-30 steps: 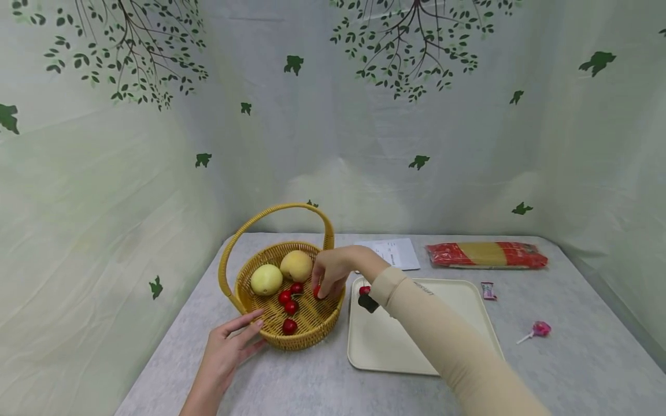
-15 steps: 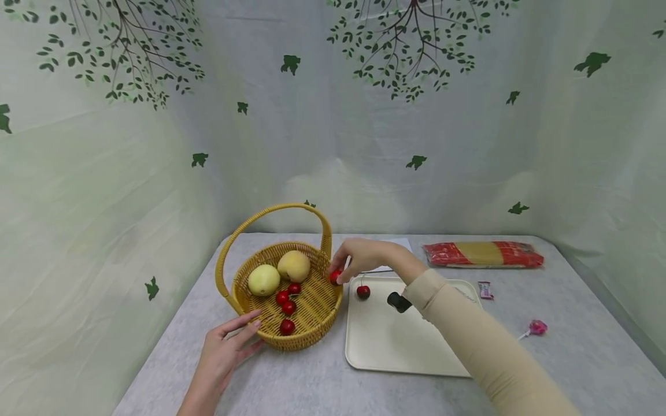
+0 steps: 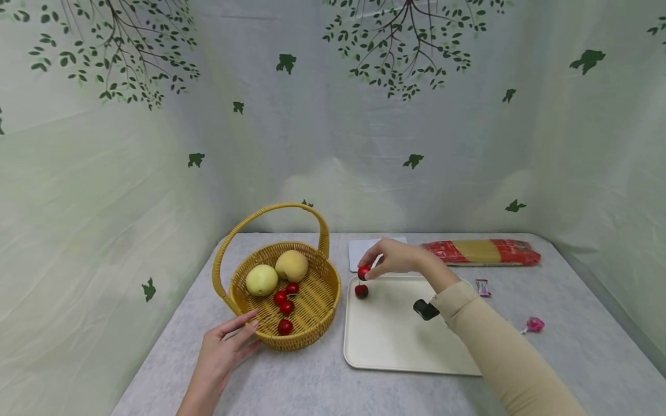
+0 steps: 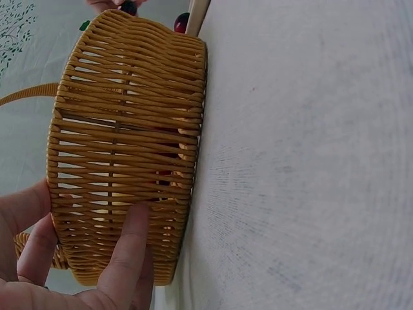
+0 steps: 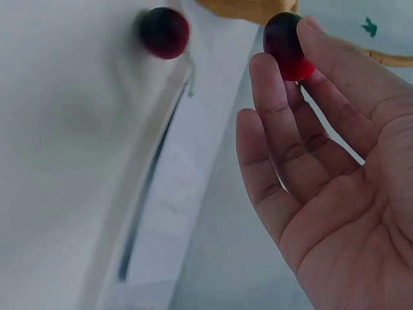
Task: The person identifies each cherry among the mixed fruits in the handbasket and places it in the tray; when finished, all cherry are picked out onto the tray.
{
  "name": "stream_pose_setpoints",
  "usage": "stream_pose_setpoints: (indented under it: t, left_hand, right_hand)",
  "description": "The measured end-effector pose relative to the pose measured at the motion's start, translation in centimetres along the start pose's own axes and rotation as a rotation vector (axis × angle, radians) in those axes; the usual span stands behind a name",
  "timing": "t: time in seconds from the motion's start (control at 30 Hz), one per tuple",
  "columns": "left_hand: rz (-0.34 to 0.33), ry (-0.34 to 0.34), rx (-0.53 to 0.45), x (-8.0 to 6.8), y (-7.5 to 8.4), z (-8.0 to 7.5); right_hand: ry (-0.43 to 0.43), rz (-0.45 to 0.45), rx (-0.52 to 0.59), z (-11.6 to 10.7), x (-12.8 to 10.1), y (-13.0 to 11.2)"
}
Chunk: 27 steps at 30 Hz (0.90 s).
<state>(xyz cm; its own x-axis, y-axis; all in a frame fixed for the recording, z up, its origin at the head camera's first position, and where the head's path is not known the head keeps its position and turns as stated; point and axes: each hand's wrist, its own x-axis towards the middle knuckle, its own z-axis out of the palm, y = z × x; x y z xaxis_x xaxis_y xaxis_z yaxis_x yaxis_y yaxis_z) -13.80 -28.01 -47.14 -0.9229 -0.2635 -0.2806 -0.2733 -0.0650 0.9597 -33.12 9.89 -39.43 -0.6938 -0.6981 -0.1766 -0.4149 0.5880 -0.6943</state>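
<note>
Beige sleeve (image 3: 499, 352), black wrist camera (image 3: 425, 309)

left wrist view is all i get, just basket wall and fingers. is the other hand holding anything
Observer: Yes, the right hand pinches a cherry at its fingertips, above the tray.
Operator: anything on that tray yet
Observer: One cherry on the tray, near its far left corner.
Operator: whats left in the basket
Observer: The basket holds four cherries and two pale yellow fruits. Your left hand rests on its near wall.
</note>
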Motion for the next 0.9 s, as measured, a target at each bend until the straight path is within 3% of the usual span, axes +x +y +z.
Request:
stream_pose_setpoints:
  t: [0.27, 0.53, 0.9]
  left_hand:
    - [-0.001, 0.0, 0.003, 0.0, 0.0, 0.0]
    - [0.005, 0.002, 0.003, -0.1, 0.1, 0.0]
    - [0.014, 0.001, 0.009, -0.1, 0.0, 0.1]
  right_hand:
    - [0.066, 0.091, 0.06, 1.1, -0.7, 3.7]
    - [0.065, 0.128, 0.044, 1.9, -0.9, 5.6]
    - [0.049, 0.088, 0.055, 2.7, -0.9, 6.6]
